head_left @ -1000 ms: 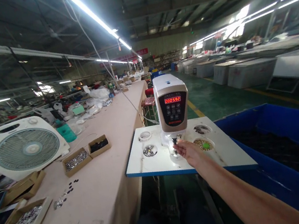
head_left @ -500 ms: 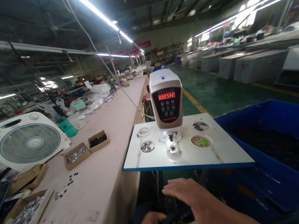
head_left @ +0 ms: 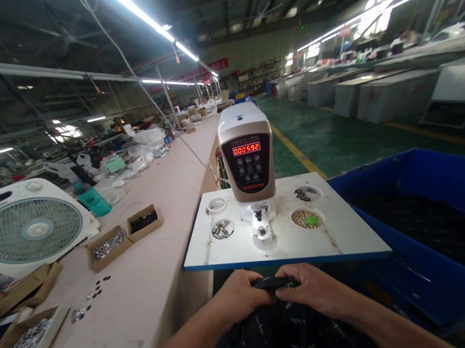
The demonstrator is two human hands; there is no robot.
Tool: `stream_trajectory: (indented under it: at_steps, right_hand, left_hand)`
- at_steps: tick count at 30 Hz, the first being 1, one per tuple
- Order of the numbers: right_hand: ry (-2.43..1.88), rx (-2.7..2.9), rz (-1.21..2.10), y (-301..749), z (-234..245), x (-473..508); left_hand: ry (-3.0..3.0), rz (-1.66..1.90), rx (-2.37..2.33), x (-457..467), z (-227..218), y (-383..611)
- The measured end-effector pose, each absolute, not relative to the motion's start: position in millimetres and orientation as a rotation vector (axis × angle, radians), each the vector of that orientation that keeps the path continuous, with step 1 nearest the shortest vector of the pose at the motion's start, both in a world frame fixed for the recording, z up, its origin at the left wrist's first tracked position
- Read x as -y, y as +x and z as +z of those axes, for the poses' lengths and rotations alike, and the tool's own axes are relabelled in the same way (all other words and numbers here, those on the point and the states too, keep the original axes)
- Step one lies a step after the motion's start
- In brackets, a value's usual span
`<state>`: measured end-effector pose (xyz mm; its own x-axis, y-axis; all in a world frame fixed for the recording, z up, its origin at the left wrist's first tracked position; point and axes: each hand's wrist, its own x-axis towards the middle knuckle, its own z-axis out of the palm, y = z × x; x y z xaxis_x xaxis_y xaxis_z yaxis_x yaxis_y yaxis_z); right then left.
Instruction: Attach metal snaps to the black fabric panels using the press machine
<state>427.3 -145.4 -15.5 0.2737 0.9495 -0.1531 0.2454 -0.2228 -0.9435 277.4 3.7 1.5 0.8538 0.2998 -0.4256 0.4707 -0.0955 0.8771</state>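
Fingers of your left hand [head_left: 241,296] and right hand [head_left: 314,288] are pinching closed on opposite sides of a black fabric edge [head_left: 272,282], which you are holding just short of the white tabletop [head_left: 296,246], while dark printed cloth [head_left: 260,341] is lying below, between your forearms. Beyond your hands, the machine [head_left: 248,156] is standing on that top, glowing 000592 in red, with round wells sitting on either side, the near right well [head_left: 300,219] holding gold-coloured bits and a green piece [head_left: 312,220]. Farther out, a blue bin [head_left: 405,287] is flanking you on the right, and a long table [head_left: 162,209] is bearing boxed metal pieces [head_left: 108,246] and a fan [head_left: 36,227] on the left.
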Motion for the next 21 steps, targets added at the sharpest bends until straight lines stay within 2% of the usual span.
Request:
stream_trajectory:
  at_steps: [7, 21]
  right_hand:
    - [-1.631, 1.067, 0.958, 481.5, -14.1, 106.4]
    - [-1.837, 1.142, 0.461, 524.3, -36.9, 48.1]
  left_hand:
    - [1.530, -0.120, -0.607, -36.7, 4.2, 337.4]
    - [1.634, -0.022, -0.661, -83.0, -11.7, 391.5]
